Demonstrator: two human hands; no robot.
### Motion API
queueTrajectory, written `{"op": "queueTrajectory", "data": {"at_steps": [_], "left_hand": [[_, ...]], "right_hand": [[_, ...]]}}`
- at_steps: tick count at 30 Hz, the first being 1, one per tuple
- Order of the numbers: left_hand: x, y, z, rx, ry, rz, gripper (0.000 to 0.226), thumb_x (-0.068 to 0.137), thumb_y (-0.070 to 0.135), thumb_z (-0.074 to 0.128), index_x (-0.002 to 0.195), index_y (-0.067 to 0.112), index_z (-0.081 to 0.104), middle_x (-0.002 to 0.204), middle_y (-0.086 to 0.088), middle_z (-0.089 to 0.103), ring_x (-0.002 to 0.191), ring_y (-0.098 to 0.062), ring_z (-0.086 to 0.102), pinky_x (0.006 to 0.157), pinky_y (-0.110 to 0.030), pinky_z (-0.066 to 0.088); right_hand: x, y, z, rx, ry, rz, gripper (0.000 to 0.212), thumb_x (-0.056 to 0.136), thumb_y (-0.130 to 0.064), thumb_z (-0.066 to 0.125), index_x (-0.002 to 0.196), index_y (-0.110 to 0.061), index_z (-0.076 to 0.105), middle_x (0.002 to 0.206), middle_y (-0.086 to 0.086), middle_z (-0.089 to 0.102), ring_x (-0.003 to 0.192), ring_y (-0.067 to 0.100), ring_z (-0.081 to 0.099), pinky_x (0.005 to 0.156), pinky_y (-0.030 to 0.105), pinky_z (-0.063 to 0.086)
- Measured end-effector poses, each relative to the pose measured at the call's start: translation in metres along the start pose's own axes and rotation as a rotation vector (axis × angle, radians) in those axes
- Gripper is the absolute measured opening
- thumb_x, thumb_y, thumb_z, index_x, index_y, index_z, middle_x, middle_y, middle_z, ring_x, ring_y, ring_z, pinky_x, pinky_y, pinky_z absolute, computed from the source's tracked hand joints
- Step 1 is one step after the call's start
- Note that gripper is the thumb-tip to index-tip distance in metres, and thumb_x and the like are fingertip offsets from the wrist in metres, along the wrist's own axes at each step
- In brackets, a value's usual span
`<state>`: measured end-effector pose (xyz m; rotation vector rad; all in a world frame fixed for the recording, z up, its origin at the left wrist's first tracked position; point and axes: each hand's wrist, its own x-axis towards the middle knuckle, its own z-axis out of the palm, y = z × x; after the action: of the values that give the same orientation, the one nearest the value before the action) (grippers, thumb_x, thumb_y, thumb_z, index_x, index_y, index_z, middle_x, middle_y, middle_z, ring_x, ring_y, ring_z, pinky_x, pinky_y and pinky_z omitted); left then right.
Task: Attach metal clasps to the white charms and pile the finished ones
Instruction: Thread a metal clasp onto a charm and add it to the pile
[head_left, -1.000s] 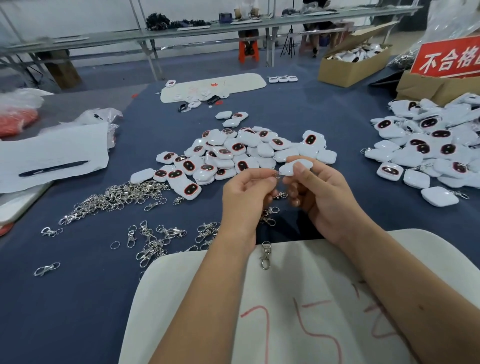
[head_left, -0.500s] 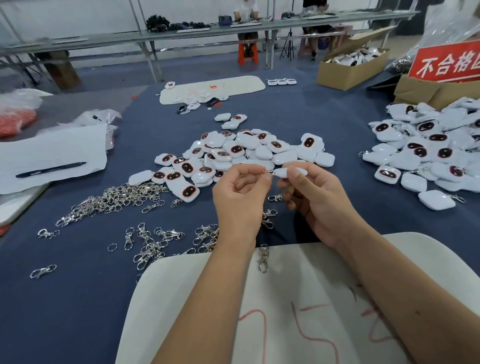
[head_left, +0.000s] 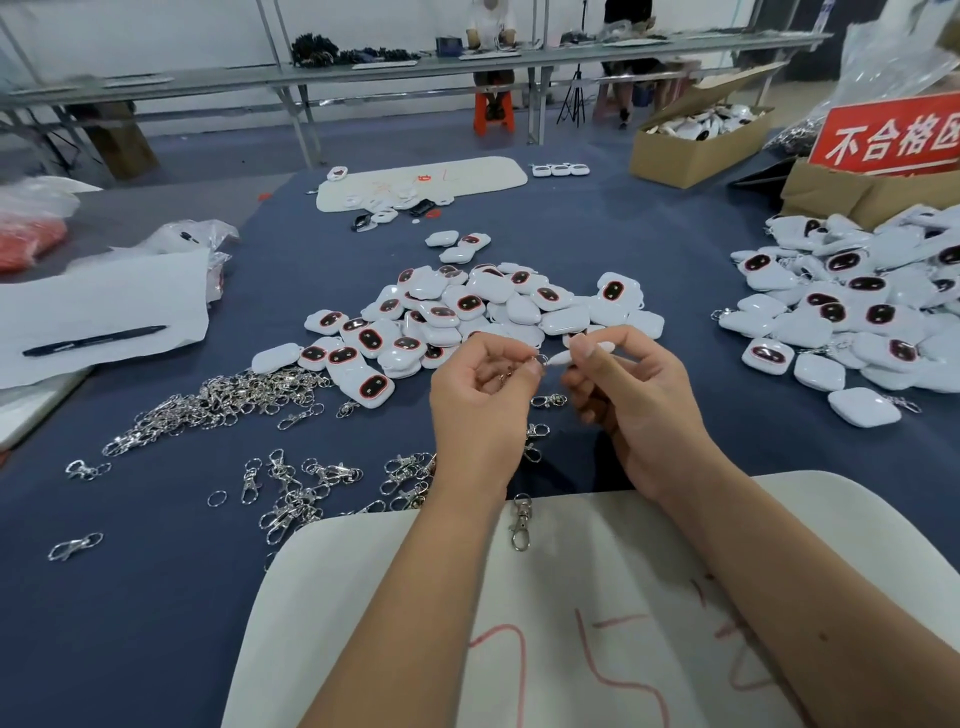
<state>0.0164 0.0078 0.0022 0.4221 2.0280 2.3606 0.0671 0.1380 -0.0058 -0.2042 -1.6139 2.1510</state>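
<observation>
Nearest me: a white rounded board w/ red scrawl over the near edge of the dark blue cloth-covered counter, both my forearms across it. One silver swivel clasp lies at the board's far edge.

My left hand, fingers curled, grip narrow, pinches a small metal split ring at thumb and fingertip. My right hand pinches a white rounded plastic charm edge-on; ring meets the charm's end, both held above the counter btwn the hands.

Left of my hands: scattered loose silver clasps, then a denser heap of silver clasps further left.

Beyond the hands, mid counter: a pile of white charms w/ red-rimmed dark windows. Right side: a second pile of white charms, a few w/ clasps showing at the edges.

Left edge: a white paper sheet w/ a dark pen on it, clear plastic bags behind.

Far end: another white rounded board w/ bits on it, an open cardboard box of white parts, a red sign w/ white Chinese characters over more cardboard. Behind that, a long grey metal workbench, an orange stool under it, white wall.
</observation>
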Motion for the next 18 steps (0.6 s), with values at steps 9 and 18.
{"op": "queueTrajectory", "data": {"at_steps": [9, 18], "left_hand": [[0.003, -0.002, -0.007, 0.511, -0.125, 0.134, 0.014, 0.086, 0.005, 0.074, 0.080, 0.018, 0.072, 0.074, 0.007, 0.070, 0.065, -0.011, 0.064, 0.061, -0.021, 0.051], [0.003, -0.007, -0.008, 0.498, -0.070, 0.122, 0.018, 0.084, 0.008, 0.077, 0.078, 0.024, 0.071, 0.066, 0.012, 0.066, 0.060, -0.003, 0.060, 0.057, -0.011, 0.045]], "right_hand": [[0.000, 0.010, -0.002, -0.285, 0.056, -0.197, 0.020, 0.090, -0.027, 0.082, 0.099, -0.016, 0.068, 0.068, -0.005, 0.068, 0.060, 0.012, 0.056, 0.057, 0.026, 0.047], [0.005, 0.013, -0.004, -0.265, 0.027, -0.129, 0.018, 0.095, -0.026, 0.076, 0.108, -0.015, 0.069, 0.075, -0.004, 0.071, 0.063, 0.010, 0.062, 0.058, 0.021, 0.051]]}}
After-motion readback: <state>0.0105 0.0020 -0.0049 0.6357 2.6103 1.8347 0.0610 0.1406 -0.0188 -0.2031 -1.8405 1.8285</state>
